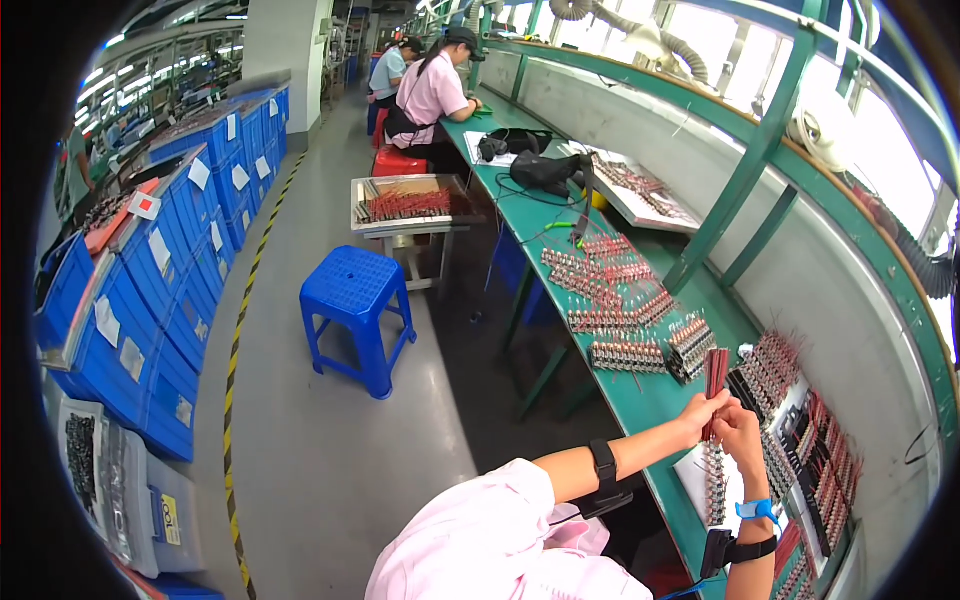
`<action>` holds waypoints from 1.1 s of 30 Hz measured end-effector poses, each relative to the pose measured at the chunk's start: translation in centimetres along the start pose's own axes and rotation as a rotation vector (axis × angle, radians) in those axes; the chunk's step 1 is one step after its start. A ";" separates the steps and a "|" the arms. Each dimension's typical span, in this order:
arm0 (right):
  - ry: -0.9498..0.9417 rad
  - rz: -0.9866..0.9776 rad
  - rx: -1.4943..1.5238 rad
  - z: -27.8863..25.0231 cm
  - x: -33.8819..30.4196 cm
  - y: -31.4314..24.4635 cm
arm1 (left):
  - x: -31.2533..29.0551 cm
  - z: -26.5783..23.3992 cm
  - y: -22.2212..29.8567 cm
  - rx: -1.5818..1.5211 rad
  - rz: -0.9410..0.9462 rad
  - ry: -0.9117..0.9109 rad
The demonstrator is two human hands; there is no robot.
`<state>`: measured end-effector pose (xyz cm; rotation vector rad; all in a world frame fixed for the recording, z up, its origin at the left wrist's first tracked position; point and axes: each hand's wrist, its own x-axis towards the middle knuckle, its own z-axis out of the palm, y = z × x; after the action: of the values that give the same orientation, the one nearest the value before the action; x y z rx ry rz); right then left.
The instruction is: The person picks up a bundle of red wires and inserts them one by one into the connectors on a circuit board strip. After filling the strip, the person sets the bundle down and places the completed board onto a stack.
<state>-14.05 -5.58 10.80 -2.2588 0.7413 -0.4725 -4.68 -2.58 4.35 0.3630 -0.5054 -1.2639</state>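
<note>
My left hand (701, 416) is closed round an upright bundle of thin red wires (716, 368), whose ends stick up above the fingers. Right beside it, my right hand (738, 432) has its fingers bent and pinched together against the lower part of the bundle; what lies between the fingertips is hidden. Below both hands a row of small metal components (714, 485) stretches over a white sheet (690, 470) on the green bench. A blue band (756, 509) circles my right wrist.
Rows of wired metal components (627, 356) cover the green bench (640, 395) ahead. More fill trays (815, 450) at the right. A green post (745, 160) rises from the bench. A blue stool (357, 285) and stacked blue bins (165, 290) stand left. A co-worker (432, 100) sits farther along.
</note>
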 end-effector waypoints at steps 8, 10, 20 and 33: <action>0.136 -0.146 -0.419 0.5 0.0 -1.7 | 1.8 -1.0 -1.5 0.361 0.212 0.118; 0.137 -0.080 -0.340 0.6 0.1 -1.4 | 1.8 -0.9 -1.3 0.398 0.218 0.114; 0.256 -0.325 -0.487 0.0 -0.3 1.0 | 1.6 -1.2 -0.8 0.454 0.121 0.102; 0.137 0.262 0.278 -3.3 -1.9 3.9 | 2.0 -1.9 3.7 0.169 0.070 0.300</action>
<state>-18.69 -8.41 10.04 -1.8544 0.9629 -0.5682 -0.22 -3.50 5.00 0.6606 -0.3652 -1.0788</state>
